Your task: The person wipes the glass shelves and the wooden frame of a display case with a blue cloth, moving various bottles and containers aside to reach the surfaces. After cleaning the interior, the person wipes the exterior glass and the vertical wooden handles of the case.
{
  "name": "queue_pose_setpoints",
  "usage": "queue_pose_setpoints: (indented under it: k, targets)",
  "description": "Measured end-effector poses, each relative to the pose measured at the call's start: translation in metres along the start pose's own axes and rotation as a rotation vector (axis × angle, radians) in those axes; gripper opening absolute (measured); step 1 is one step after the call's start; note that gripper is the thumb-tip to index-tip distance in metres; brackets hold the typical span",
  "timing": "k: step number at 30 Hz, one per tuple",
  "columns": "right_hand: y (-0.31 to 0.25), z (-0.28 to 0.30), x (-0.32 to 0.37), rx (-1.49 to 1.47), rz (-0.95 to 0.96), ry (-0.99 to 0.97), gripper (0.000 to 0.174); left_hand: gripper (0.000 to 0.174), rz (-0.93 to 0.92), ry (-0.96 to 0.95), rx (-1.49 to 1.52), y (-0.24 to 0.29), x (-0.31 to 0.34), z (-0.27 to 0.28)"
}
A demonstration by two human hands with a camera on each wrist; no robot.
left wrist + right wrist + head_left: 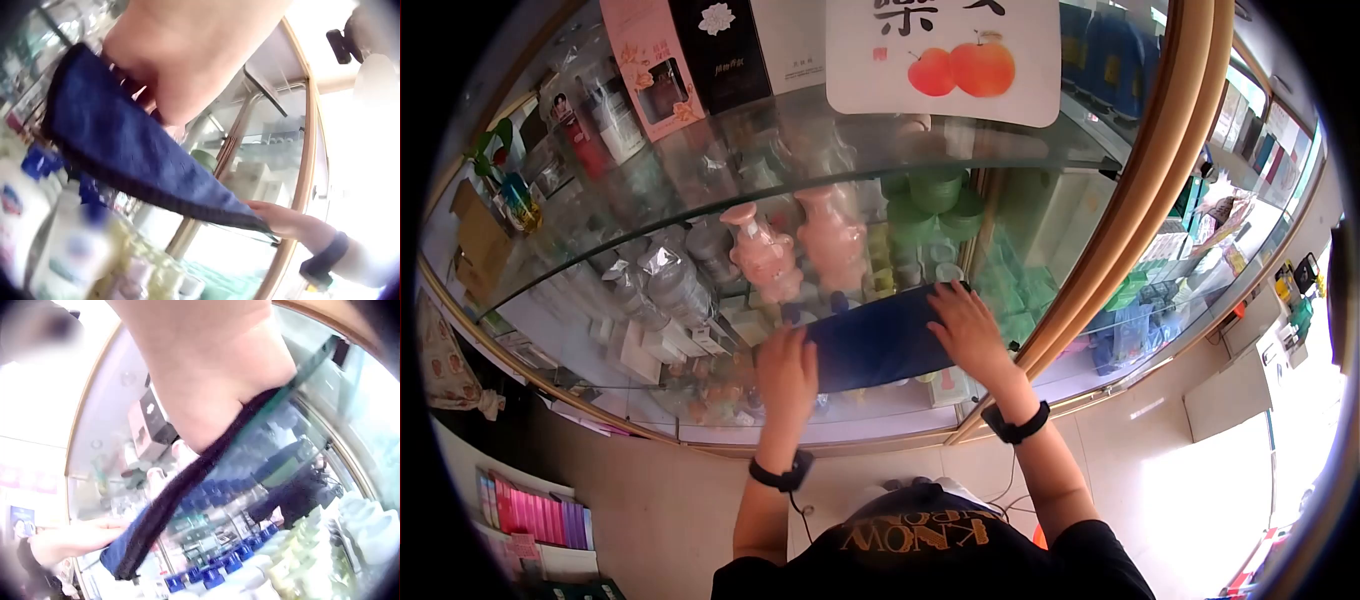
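Observation:
A dark blue cloth (875, 342) with a black edging lies spread along the front of the glass shelf. Over its left end rests my left hand (788, 368), fingers pointing away from me. My right hand (972, 335) lies on the far right corner, its fingers spread and fairly straight. From the left wrist, the cloth's blue face (125, 134) slopes down toward the right hand, and the left fingertips are partly hidden behind the palm. In the right wrist view the black edging (169, 494) runs along the glass edge under the right palm.
Behind the cloth, pink bear-shaped bottles (762, 250) and green jars (935, 195) show through the glass. A white sign with red fruit (945, 70) and upright boxes (720, 50) stand at the back. A wooden cabinet post (1120, 220) rises close right of my right hand.

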State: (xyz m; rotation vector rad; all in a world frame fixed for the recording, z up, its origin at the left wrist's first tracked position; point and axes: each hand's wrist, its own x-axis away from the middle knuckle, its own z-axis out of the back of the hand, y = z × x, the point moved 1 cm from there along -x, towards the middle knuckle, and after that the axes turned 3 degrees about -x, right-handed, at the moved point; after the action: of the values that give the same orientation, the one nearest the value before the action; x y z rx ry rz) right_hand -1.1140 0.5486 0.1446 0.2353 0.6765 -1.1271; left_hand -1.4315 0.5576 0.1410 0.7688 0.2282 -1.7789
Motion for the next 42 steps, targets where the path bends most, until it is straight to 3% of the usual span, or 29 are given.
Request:
queue_pose_setpoints:
  k: [2,6,9,11,13,15,17,21,26,28,31,37,42]
  targets:
    - [-0.01,0.007,0.007,0.037,-0.012,-0.024,0.048,0.045,-0.077,0.008,-0.194,-0.002,0.014,-0.013]
    - [-0.029,-0.001,0.004,0.105,-0.014,-0.067,0.06,0.045,-0.075,-0.113,-0.143,-0.023,0.001,-0.004]
    - [-0.048,-0.017,-0.004,0.094,0.015,-0.094,0.065,0.047,-0.083,-0.099,-0.176,-0.049,-0.009,-0.006]
    - [-0.063,-0.026,-0.009,-0.006,0.087,-0.118,0.066,0.045,-0.071,-0.001,-0.252,-0.04,-0.01,0.003]
    - [-0.068,-0.025,-0.006,-0.014,0.075,-0.076,0.065,0.041,0.25,0.106,-0.247,-0.019,-0.006,0.016]
    - [-0.06,-0.022,-0.001,0.011,0.006,-0.094,0.068,0.037,0.322,0.04,-0.206,-0.01,-0.006,0.01]
    - [-0.044,-0.01,0.008,0.003,-0.047,-0.086,0.068,0.036,0.176,0.119,-0.018,-0.011,0.001,-0.01]
    - [-0.017,0.012,0.021,0.095,-0.144,-0.111,0.065,0.045,-0.039,-0.112,-0.027,0.041,-0.01,-0.025]
    - [-0.011,0.01,0.02,0.074,-0.104,-0.069,0.061,0.045,-0.191,-0.189,0.161,0.105,-0.009,-0.04]
    - [-0.019,0.012,0.015,0.036,-0.086,-0.115,0.058,0.045,-0.159,-0.174,0.207,0.112,-0.001,-0.03]
    - [-0.037,0.007,0.004,-0.053,-0.016,-0.157,0.058,0.044,-0.054,-0.149,0.192,0.093,0.006,-0.011]
    - [-0.088,-0.028,-0.025,-0.106,0.117,-0.202,0.061,0.043,0.16,-0.011,-0.071,-0.012,0.026,0.015]
    - [-0.147,-0.071,-0.053,-0.157,0.207,-0.177,0.062,0.043,0.236,-0.023,-0.066,-0.072,0.04,0.044]
